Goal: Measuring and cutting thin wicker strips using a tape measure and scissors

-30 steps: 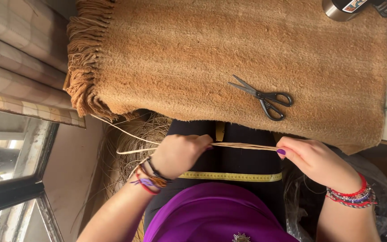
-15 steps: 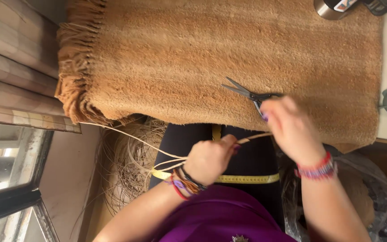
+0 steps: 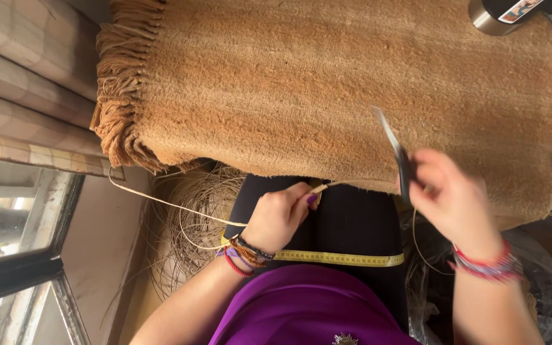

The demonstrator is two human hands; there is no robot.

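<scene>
1. left hand (image 3: 279, 216): closed in a pinch on a pale fibre strand (image 3: 174, 206), thumb and fingers pressed near its free end; the short tip pokes out toward the blanket edge, presumably held so to present it for trimming.
2. the strand runs from the left hand leftward and up toward the fringe (image 3: 117, 96), taut enough to read as one line; it lies over the lap, not on the blanket.
3. right hand (image 3: 455, 204): closed around the handles of scissors (image 3: 396, 152), blades pointing up and away over the blanket (image 3: 327, 83); the hand is raised and motion-blurred, well apart from the strand tip.
4. tape measure (image 3: 340, 258): yellow, laid across the dark-clothed lap, within reach of both hands.
5. loose coil of fibre (image 3: 193, 236): beside the left knee, under the blanket edge, feeding the work.
6. hard to make out: whether the scissor blades are parted, owing to blur; the handles are hidden by fingers. a metal flask (image 3: 490, 16) is cut off at the top edge, as is a bag (image 3: 551, 300) at the lower right.
</scene>
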